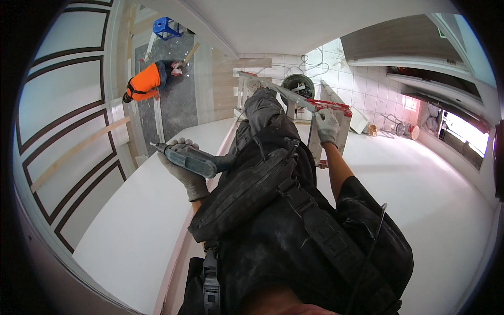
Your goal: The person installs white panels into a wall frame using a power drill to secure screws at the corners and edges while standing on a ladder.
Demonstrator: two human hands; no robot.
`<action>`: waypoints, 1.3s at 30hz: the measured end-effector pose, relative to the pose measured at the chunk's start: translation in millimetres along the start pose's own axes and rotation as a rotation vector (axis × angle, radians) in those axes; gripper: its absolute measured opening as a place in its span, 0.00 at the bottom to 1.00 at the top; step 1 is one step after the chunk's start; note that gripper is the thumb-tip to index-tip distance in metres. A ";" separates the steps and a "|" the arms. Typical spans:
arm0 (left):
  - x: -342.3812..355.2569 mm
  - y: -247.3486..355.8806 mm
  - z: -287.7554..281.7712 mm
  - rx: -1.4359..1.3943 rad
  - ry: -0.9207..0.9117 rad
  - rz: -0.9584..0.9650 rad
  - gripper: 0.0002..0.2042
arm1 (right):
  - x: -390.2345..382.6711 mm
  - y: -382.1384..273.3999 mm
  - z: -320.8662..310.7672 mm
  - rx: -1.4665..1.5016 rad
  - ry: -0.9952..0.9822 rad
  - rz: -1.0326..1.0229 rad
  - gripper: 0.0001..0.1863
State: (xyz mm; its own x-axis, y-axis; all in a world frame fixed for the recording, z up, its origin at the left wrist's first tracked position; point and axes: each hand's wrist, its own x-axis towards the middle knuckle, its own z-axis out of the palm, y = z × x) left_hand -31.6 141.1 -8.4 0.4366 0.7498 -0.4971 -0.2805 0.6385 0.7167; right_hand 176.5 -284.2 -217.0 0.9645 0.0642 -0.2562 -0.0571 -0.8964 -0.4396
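Note:
My left hand (190, 182), in a grey work glove, is closed around a dark grey power drill (190, 159). The drill's narrow tip points up and left, away from my body. On the other side, my gloved right hand (327, 126) has its fingers curled onto the top of a stepladder (314, 140) with red end parts. My legs, in dark trousers, stand at the ladder, high above the floor. A black waist bag (247, 189) hangs across my front and hides part of the view below.
Far below on the left, a co-worker in an orange vest (145, 82) bends over near a blue plastic stool (166, 28). A black bucket (297, 87) stands beyond the ladder, near cables on the tiles. White panels flank me; a dark-trimmed panelled wall (65, 84) rises at left.

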 end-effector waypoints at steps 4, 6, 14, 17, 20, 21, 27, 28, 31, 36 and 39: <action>-0.4 -0.2 4.4 -0.031 0.006 -0.015 0.31 | 5.2 4.4 6.4 0.210 0.015 0.107 0.10; -2.9 0.4 8.8 0.027 0.034 -0.001 0.31 | 13.0 4.3 7.1 0.378 0.046 0.102 0.09; -5.2 14.6 30.0 0.129 -0.176 0.011 0.31 | 52.8 -113.4 -58.9 0.209 -0.059 -0.682 0.04; -12.8 18.8 40.3 0.040 -0.223 -0.189 0.26 | 51.9 -225.8 -85.1 1.252 -0.663 0.205 0.04; -3.8 19.4 51.3 0.156 -0.324 -0.103 0.27 | 39.9 -328.3 -96.6 1.131 -0.832 -0.172 0.18; -1.0 19.8 53.2 0.174 -0.384 -0.132 0.25 | 35.6 -357.3 -96.1 1.128 -0.861 -0.223 0.22; 2.0 -12.9 63.9 0.472 -0.439 -0.042 0.22 | 9.9 -438.1 -88.5 1.099 -0.918 -0.546 0.20; 2.3 -11.9 61.9 0.529 -0.392 -0.006 0.23 | 10.9 -445.5 -86.8 1.066 -0.927 -0.581 0.18; 4.5 -10.3 57.5 0.369 -0.391 -0.083 0.23 | 7.1 -459.5 -80.0 1.052 -0.990 -0.676 0.22; 13.0 -11.8 53.8 0.415 -0.440 -0.042 0.23 | 9.5 -475.7 -75.8 0.973 -1.019 -0.751 0.16; 13.3 -14.3 55.7 0.375 -0.415 -0.101 0.23 | 9.9 -482.4 -77.8 0.948 -1.034 -0.749 0.13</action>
State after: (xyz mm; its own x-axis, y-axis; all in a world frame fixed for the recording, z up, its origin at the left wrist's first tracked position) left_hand 25.7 132.3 2.0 0.7662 0.5090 -0.3923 0.0694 0.5414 0.8379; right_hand 233.7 114.7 59.4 0.2868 0.9578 -0.0206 -0.1847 0.0342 -0.9822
